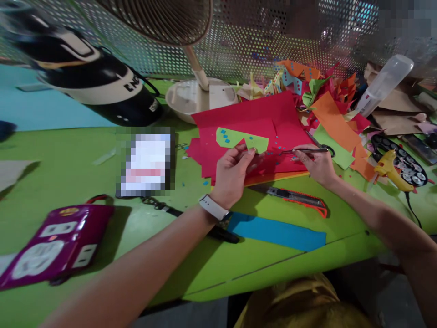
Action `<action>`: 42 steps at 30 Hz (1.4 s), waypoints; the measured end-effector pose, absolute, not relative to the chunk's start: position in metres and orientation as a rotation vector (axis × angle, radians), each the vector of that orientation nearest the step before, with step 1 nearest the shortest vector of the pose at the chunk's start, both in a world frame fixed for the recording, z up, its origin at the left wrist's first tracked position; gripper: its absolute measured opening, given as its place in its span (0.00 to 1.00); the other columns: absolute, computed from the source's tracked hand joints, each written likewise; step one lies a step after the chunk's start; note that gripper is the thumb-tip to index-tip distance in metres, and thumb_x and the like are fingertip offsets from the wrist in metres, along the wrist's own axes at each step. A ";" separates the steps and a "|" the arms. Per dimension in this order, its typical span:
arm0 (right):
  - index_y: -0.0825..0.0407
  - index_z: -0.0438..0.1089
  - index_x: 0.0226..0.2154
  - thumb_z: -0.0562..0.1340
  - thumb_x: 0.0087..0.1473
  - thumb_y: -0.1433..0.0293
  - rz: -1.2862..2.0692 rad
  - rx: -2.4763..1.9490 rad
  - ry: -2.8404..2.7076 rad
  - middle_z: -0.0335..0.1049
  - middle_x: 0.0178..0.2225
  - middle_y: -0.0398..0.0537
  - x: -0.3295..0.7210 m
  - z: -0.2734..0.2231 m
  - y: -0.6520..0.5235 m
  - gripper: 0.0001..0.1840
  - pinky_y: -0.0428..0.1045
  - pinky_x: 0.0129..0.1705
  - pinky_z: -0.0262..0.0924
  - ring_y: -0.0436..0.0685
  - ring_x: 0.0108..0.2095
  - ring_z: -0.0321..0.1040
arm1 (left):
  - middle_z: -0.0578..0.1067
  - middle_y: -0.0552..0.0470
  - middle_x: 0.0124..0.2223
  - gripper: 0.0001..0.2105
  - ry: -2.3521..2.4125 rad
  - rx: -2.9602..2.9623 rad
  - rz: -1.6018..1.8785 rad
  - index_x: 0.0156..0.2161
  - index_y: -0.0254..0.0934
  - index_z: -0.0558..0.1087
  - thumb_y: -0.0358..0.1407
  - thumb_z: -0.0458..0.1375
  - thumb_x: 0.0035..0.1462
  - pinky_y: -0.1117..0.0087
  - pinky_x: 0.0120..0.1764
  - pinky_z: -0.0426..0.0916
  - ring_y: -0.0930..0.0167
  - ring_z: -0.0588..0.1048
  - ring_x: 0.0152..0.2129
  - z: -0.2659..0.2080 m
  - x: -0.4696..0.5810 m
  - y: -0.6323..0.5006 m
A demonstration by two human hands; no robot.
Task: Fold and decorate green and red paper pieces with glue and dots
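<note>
Head view: left hand (pixel 233 172) pinches the bottom edge of a green paper cutout (pixel 241 138) dotted with tiny blue squares, holding it up just over the red paper sheet (pixel 252 119). Right hand (pixel 316 163) grips thin tweezers (pixel 305 150), tip pointing at the cutout, over the red sheet's right edge. Just below the red sheet an orange utility knife (pixel 297 199) lies on the green table (pixel 68 173), and below that a blue paper strip (pixel 276 232). Right of the red sheet there's a yellow glue gun (pixel 392 171). Behind it stands a fan base (pixel 200 98).
</note>
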State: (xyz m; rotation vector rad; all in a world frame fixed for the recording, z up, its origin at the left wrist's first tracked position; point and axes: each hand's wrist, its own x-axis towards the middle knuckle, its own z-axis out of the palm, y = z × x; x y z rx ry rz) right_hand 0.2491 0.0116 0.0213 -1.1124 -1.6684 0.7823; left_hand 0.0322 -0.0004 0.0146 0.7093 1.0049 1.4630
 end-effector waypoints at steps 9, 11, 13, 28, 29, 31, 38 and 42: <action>0.51 0.75 0.35 0.63 0.55 0.52 0.760 -1.115 -1.662 0.78 0.33 0.48 0.249 0.018 0.012 0.19 0.51 0.34 0.75 0.56 0.30 0.79 | 0.78 0.56 0.34 0.14 1.008 0.746 1.438 0.37 0.38 0.71 0.37 0.70 0.46 0.70 0.36 0.75 0.70 0.81 0.32 0.016 0.032 -0.002; 0.51 0.75 0.34 0.64 0.55 0.52 0.758 -1.115 -1.656 0.78 0.34 0.48 0.249 0.017 0.012 0.19 0.51 0.34 0.75 0.56 0.31 0.79 | 0.79 0.56 0.34 0.14 1.015 0.757 1.433 0.38 0.39 0.71 0.37 0.70 0.47 0.69 0.36 0.75 0.70 0.81 0.32 0.016 0.032 -0.002; 0.51 0.76 0.35 0.64 0.56 0.53 0.758 -1.114 -1.658 0.78 0.34 0.48 0.250 0.017 0.012 0.18 0.51 0.35 0.75 0.56 0.31 0.79 | 0.79 0.55 0.35 0.14 1.028 0.767 1.426 0.38 0.39 0.71 0.37 0.70 0.47 0.69 0.35 0.76 0.69 0.81 0.33 0.016 0.032 -0.002; 0.48 0.75 0.38 0.63 0.59 0.59 0.622 -1.006 -1.686 0.80 0.34 0.45 0.243 0.066 -0.028 0.11 0.50 0.34 0.76 0.55 0.33 0.79 | 0.82 0.50 0.35 0.21 0.990 0.910 1.126 0.41 0.35 0.72 0.43 0.71 0.44 0.67 0.38 0.78 0.64 0.82 0.36 0.030 0.043 -0.026; 0.47 0.75 0.38 0.63 0.59 0.59 0.616 -1.009 -1.694 0.80 0.34 0.45 0.242 0.066 -0.029 0.11 0.50 0.35 0.76 0.54 0.33 0.79 | 0.82 0.49 0.36 0.21 0.998 0.923 1.109 0.41 0.35 0.72 0.43 0.71 0.45 0.68 0.37 0.77 0.64 0.82 0.37 0.030 0.043 -0.027; 0.48 0.76 0.37 0.63 0.59 0.58 0.595 -1.011 -1.705 0.80 0.34 0.45 0.241 0.064 -0.030 0.11 0.50 0.35 0.75 0.54 0.32 0.78 | 0.82 0.50 0.35 0.21 1.006 0.938 1.090 0.42 0.36 0.72 0.43 0.71 0.45 0.69 0.36 0.77 0.64 0.82 0.37 0.030 0.042 -0.028; 0.47 0.76 0.37 0.63 0.59 0.60 0.569 -1.009 -1.720 0.80 0.34 0.44 0.240 0.062 -0.030 0.10 0.50 0.35 0.75 0.54 0.31 0.78 | 0.80 0.54 0.30 0.18 0.961 0.938 1.101 0.41 0.36 0.72 0.40 0.70 0.47 0.72 0.35 0.75 0.68 0.81 0.33 0.029 0.043 -0.028; 0.47 0.76 0.37 0.63 0.59 0.62 0.518 -1.017 -1.746 0.80 0.34 0.44 0.240 0.062 -0.032 0.08 0.50 0.34 0.75 0.54 0.32 0.78 | 0.79 0.55 0.29 0.17 0.950 0.932 1.110 0.41 0.36 0.72 0.39 0.70 0.48 0.73 0.33 0.74 0.69 0.81 0.32 0.028 0.043 -0.027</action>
